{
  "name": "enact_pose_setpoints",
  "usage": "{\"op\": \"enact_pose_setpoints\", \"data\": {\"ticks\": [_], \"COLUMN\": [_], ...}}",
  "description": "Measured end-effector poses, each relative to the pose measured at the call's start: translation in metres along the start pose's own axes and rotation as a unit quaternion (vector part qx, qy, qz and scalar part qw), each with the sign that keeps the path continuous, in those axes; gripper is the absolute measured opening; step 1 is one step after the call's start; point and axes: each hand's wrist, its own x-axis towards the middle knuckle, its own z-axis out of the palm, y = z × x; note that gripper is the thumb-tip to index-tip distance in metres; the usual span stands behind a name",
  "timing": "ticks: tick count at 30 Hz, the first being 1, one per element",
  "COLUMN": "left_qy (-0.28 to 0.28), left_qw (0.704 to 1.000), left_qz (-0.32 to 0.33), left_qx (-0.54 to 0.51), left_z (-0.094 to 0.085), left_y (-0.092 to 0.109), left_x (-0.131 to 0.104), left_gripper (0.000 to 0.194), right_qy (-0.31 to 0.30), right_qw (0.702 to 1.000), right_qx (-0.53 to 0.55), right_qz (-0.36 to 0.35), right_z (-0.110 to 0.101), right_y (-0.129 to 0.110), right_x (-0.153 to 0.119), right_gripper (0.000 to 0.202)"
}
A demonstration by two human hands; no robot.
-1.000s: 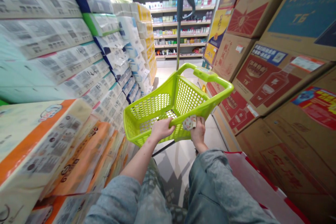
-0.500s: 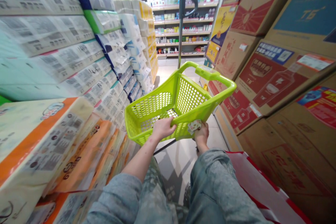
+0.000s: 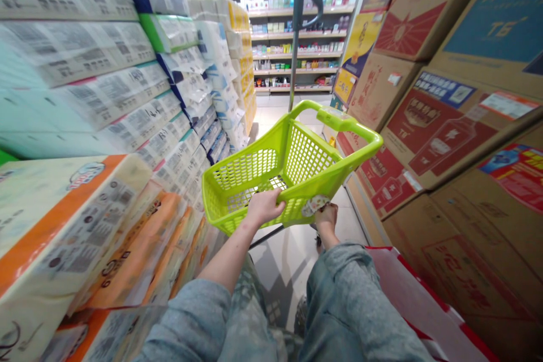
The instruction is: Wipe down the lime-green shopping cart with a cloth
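A lime-green plastic shopping basket (image 3: 311,154) with perforated walls sits tilted in front of me, its inside bare where I can see it. My left hand (image 3: 266,207) is closed over the near rim, thumb on the outside. Lower on the outer near wall, my right hand (image 3: 326,218) presses a crumpled, pale patterned cloth (image 3: 314,205) against the plastic; its fingertips are partly hidden by the cloth. Beneath the basket, a dark bar and a wheel of its frame show in part.
Packs of tissue paper (image 3: 102,62) are stacked high at the left, with orange-banded packs (image 3: 127,260) close by my left arm. Cardboard cartons (image 3: 445,130) line the right. Beyond the basket rises a grey pole with a looped handle (image 3: 313,3), before shelves of small goods (image 3: 301,37).
The cloth has shifted slightly and lies more spread and smeared along the basket wall by my right hand. My left hand keeps its place on the rim.
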Motion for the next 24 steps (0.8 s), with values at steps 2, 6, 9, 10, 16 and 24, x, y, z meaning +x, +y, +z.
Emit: {"op": "enact_pose_setpoints", "data": {"ticks": [2, 6, 9, 10, 16, 24], "left_qy": [0.0, 0.003, 0.006, 0.006, 0.001, -0.01], "left_qw": [1.0, 1.0, 1.0, 1.0, 1.0, 0.999], "left_qz": [0.0, -0.001, -0.004, -0.004, -0.005, -0.01], "left_qx": [-0.002, 0.0, 0.001, 0.001, -0.015, -0.03], "left_z": [-0.001, -0.001, -0.001, 0.0, 0.0, -0.001], "left_y": [0.0, 0.002, 0.002, 0.002, 0.0, -0.002], "left_x": [0.0, -0.001, -0.001, 0.0, 0.003, 0.005], "left_gripper": [0.03, 0.029, 0.03, 0.03, 0.037, 0.038], "right_qy": [0.026, 0.078, 0.154, 0.172, 0.115, 0.058], "right_qw": [1.0, 0.996, 0.983, 0.979, 0.974, 0.95], "right_qx": [0.005, 0.033, 0.057, 0.06, 0.092, 0.135], "right_qz": [0.006, -0.026, -0.087, -0.096, -0.172, -0.275], "right_z": [-0.007, -0.026, -0.037, -0.039, -0.027, -0.035], "right_y": [-0.006, -0.027, -0.051, -0.059, -0.078, -0.079], "right_x": [0.0, 0.005, 0.011, 0.011, -0.018, -0.034], "right_gripper": [0.019, 0.03, 0.031, 0.029, 0.023, 0.016]}}
